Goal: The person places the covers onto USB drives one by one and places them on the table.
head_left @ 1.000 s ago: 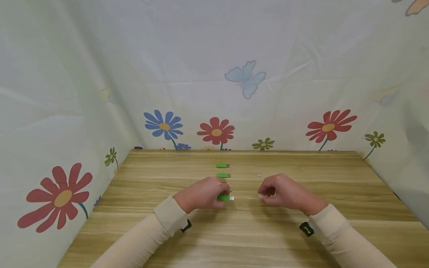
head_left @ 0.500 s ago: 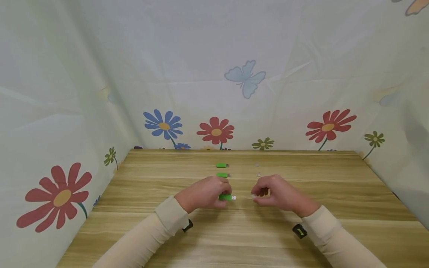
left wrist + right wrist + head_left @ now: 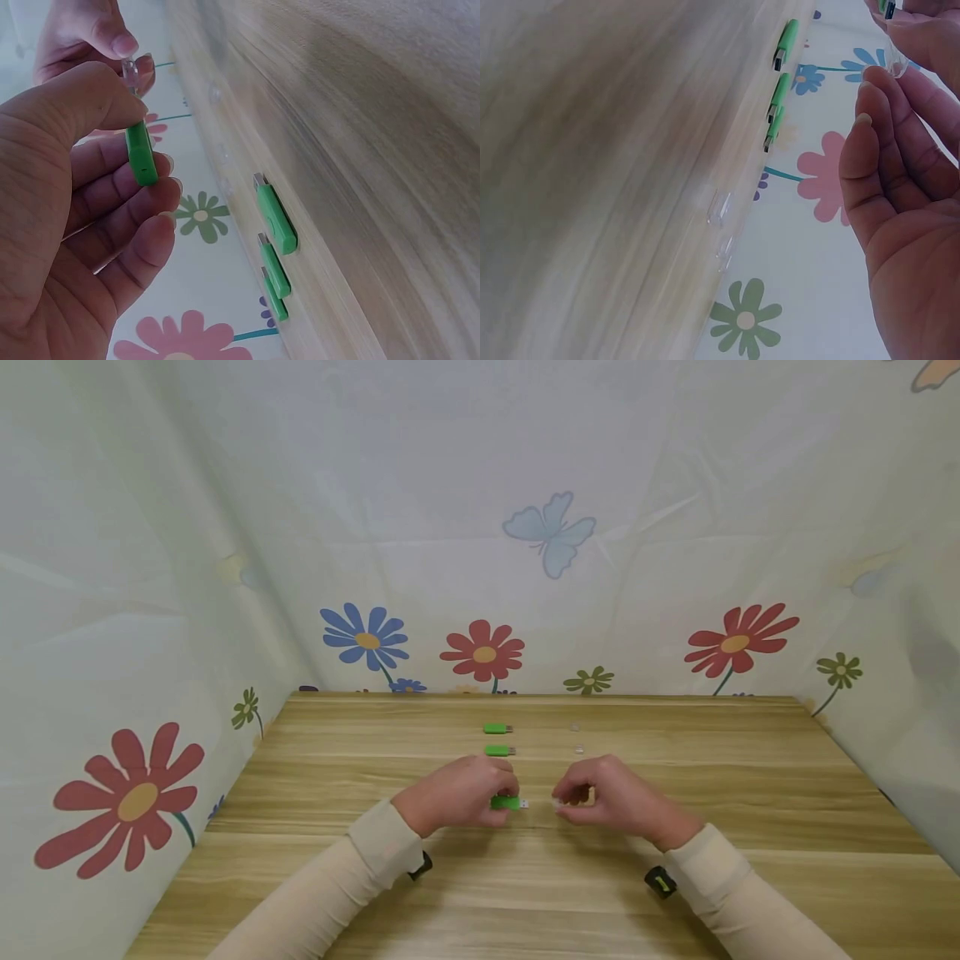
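My left hand (image 3: 461, 789) pinches a green USB stick (image 3: 505, 803) between thumb and fingers, its metal plug pointing right toward the other hand. Facing it, my right hand (image 3: 621, 802) pinches a small clear plastic cap (image 3: 557, 802). In the head view a short gap separates plug and cap. The left wrist view has the clear cap (image 3: 130, 73) in line with the plug end of the held USB stick (image 3: 141, 156), close beyond the left thumb. From the right wrist, the cap (image 3: 895, 60) shows between thumb and fingertips, partly covered.
Two green USB sticks, a far one (image 3: 495, 728) and a nearer one (image 3: 497, 751), lie on the wooden table (image 3: 375, 727). A third USB stick (image 3: 277, 217) shows in the left wrist view. Clear caps (image 3: 579, 749) lie to their right. Flowered cloth (image 3: 637, 568) hangs behind.
My right hand has moved left with the clear cap, narrowing the gap to the USB stick. The left hand, still holding the stick, has shifted slightly right.
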The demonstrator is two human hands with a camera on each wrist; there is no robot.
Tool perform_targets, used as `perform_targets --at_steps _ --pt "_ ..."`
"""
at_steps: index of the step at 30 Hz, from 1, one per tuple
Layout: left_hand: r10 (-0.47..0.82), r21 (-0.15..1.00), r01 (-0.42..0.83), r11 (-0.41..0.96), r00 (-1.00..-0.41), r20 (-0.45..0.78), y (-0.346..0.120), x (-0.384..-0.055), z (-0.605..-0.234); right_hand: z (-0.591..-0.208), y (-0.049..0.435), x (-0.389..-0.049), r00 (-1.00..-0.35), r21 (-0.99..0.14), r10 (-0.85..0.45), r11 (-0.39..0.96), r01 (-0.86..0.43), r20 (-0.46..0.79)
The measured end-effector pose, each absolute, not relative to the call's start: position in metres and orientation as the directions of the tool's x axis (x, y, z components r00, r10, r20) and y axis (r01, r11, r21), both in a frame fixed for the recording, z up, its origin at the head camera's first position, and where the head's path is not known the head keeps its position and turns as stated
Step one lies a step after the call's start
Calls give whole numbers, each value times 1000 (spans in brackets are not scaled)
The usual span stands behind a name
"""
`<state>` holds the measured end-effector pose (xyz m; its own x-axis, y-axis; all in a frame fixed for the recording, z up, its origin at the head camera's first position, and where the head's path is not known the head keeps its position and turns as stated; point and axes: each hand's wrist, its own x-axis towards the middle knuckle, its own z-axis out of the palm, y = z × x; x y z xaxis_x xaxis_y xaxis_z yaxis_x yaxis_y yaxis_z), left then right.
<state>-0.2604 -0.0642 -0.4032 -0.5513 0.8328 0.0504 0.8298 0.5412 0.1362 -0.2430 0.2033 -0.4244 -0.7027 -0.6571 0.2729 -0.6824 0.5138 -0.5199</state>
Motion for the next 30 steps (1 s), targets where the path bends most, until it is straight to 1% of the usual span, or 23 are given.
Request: perform_targets --at_steps 10,19,30 --pt "833 124 832 541 -550 56 -63 -260 -406 -425 198 -241 -712 -550 -652 506 -664 260" --pt "847 113 851 513 -523 97 -61 -260 -409 -427 194 -241 -717 -577 -652 495 -650 247" --pt "849 98 854 511 -519 101 -58 -257 -406 -430 192 -242 -700 -589 -661 462 -663 269"
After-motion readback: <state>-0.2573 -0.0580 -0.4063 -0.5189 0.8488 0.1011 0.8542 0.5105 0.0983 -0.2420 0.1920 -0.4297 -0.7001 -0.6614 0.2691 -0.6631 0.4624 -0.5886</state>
